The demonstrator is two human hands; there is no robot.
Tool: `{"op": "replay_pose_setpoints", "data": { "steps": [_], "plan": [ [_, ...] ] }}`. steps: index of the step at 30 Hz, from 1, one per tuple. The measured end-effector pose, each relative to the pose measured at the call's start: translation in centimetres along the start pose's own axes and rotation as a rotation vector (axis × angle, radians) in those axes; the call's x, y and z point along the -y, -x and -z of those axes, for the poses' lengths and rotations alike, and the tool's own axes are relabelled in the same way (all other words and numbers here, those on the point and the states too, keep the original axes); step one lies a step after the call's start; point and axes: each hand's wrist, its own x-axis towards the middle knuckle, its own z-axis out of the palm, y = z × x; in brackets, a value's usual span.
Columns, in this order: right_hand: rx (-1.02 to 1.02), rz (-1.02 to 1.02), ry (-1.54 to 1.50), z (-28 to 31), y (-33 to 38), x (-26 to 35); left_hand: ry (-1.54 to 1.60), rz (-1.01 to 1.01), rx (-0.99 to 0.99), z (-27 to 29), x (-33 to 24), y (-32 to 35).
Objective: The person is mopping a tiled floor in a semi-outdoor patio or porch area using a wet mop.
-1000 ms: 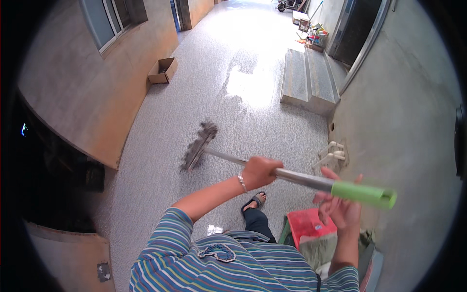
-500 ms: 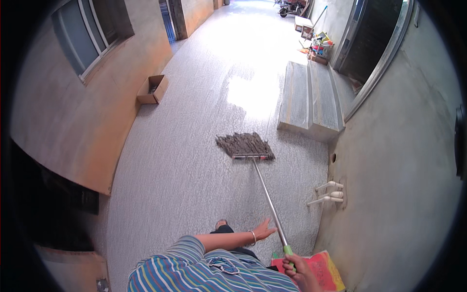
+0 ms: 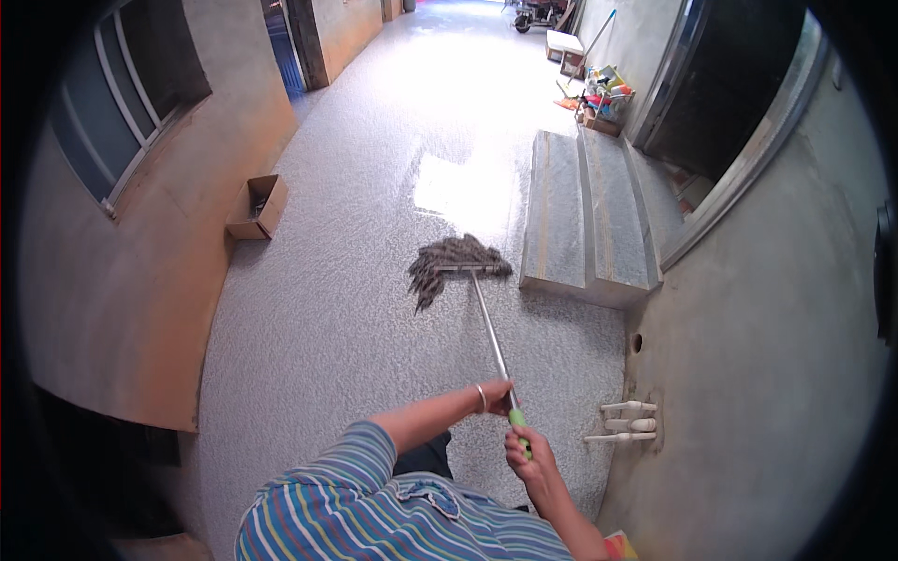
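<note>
A mop [image 3: 494, 334] with a silver pole reaches forward from me, its dark grey-brown string head [image 3: 460, 254] spread on the speckled grey floor. My right hand [image 3: 530, 453] is closed round the green grip at the pole's near end. Just above it, my left hand [image 3: 499, 396], with a bangle at the wrist, is wrapped on the metal pole; its fingers are partly hidden. Some mop strands trail back toward me on the left side of the head.
Stone steps [image 3: 589, 220] rise to a dark doorway on the right. White pipes [image 3: 629, 423] stick out of the right wall. An open cardboard box [image 3: 257, 208] stands along the left wall. Farther off are cluttered items [image 3: 603, 98] and a motorbike [image 3: 541, 15].
My left hand was open beside the pole and has now taken hold of it. Both hands and the mop have moved forward, and the mop strands have swung round toward me.
</note>
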Motion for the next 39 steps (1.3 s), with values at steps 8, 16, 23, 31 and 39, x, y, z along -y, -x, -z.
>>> {"op": "replay_pose_setpoints", "data": {
  "steps": [8, 16, 23, 31, 39],
  "plan": [
    [0.058, 0.09, -0.145, -17.1, -16.5, 7.0, -0.494, -0.262, -0.21, 8.9, -21.3, 3.1],
    [0.112, 0.105, -0.113, -28.8, -30.1, 23.0, 0.07, -0.257, -0.474, 29.4, -29.4, 4.2],
    [0.01, 0.05, 0.133, -37.0, -44.0, 34.4, 0.884, -0.269, -1.371, 40.5, -24.1, 7.6],
    [-0.113, 0.054, 0.458, -48.4, -57.3, 43.4, 0.64, -0.089, -0.895, 44.5, -18.4, -2.6],
    [-0.107, 0.159, 0.343, -64.4, -71.5, 52.7, -0.335, -0.187, -0.924, 50.3, -47.2, -12.3]
  ]
}}
